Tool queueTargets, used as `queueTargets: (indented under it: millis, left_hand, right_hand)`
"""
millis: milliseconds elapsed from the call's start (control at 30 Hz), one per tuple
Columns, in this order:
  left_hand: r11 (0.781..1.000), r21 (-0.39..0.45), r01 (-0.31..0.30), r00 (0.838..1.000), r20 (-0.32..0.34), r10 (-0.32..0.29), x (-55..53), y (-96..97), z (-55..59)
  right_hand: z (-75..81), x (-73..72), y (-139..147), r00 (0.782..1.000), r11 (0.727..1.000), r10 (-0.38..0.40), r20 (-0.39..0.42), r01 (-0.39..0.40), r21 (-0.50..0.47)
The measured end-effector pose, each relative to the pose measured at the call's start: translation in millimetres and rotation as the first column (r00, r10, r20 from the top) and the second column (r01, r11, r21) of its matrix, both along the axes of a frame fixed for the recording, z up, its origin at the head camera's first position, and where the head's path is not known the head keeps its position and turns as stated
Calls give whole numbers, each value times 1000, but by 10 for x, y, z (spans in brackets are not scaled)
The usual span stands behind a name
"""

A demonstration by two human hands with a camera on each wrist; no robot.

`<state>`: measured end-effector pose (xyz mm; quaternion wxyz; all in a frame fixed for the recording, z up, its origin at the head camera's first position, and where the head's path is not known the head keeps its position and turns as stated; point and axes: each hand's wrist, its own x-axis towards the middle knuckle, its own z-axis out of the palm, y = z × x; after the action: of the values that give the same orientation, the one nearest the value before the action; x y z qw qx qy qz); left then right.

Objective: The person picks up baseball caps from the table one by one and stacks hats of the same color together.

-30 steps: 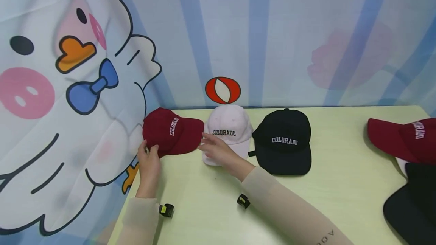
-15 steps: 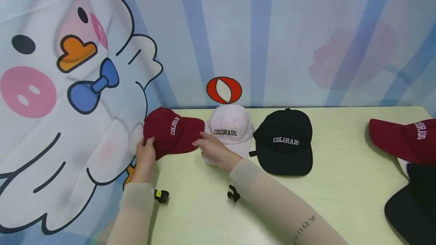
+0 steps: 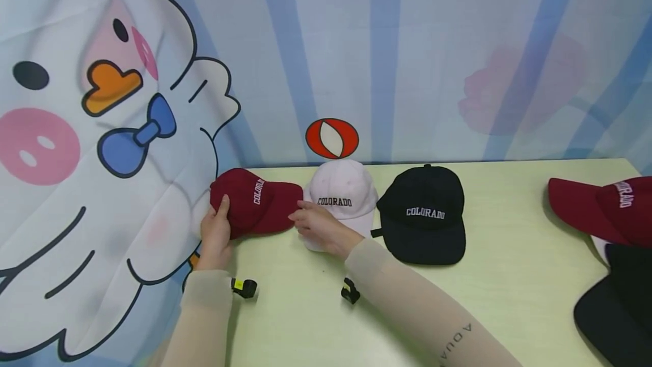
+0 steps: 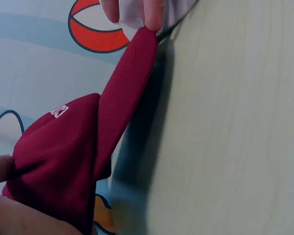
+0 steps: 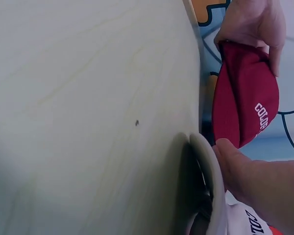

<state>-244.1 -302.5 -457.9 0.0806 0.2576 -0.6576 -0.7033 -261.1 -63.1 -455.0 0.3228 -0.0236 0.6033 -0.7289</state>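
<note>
A dark red baseball cap [image 3: 241, 203] with white COLORADO lettering is held up at the table's left end, its brim to the right. My left hand [image 3: 216, 237] grips the back of its crown, thumb on the near side. At the brim's tip, the fingers of my right hand [image 3: 323, 228] pinch the edge. In the left wrist view, the brim [image 4: 130, 88] stands slightly above the tabletop. Partly behind my right hand lies a pale pink cap [image 3: 338, 180] with dark lettering. Right of it rests a black cap [image 3: 425, 188] with its brim toward me.
At the far right lie another dark red cap [image 3: 586, 208] and another black cap [image 3: 606, 310], both cut by the frame, with a bit of white between them. A printed cloth backdrop [image 3: 336, 44] rises behind the pale yellow table [image 3: 509, 287].
My left hand has moved up and closed onto the crown of the red cap. My right hand has shifted slightly left and taken the brim's tip. The other caps stay put.
</note>
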Motion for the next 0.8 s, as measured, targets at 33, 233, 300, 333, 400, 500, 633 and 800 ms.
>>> queueTargets:
  millis: [33, 233, 300, 333, 400, 500, 633, 800]
  left_hand:
    - [1000, 2, -15, 1000, -22, 15, 3, 16, 8]
    - [985, -137, -101, 988, -134, 82, 53, 151, 131]
    - [972, -195, -128, 980, -174, 94, 78, 211, 197]
    - [966, -216, -144, 976, -193, 102, 91, 240, 233]
    - [954, -245, -172, 964, -243, 111, 120, 301, 306]
    - [942, -266, -204, 941, -320, 113, 169, 382, 414]
    - [927, -289, -238, 903, -418, 102, 235, 483, 558]
    - [913, -308, -269, 876, -473, 98, 335, 623, 742]
  right_hand:
    - [2, 2, 8, 1000, 1000, 3, -4, -3, -10]
    - [20, 46, 110, 997, 999, 34, -67, -36, -33]
    - [38, 63, 162, 992, 998, 55, -109, -57, -8]
    - [53, 73, 189, 989, 998, 68, -132, -67, 11]
    - [82, 91, 246, 981, 995, 89, -174, -82, 51]
    - [157, 121, 338, 968, 992, 104, -228, -86, 89]
    - [277, 135, 480, 954, 992, 92, -285, -62, 111]
    - [412, 112, 704, 939, 992, 50, -341, -8, 124]
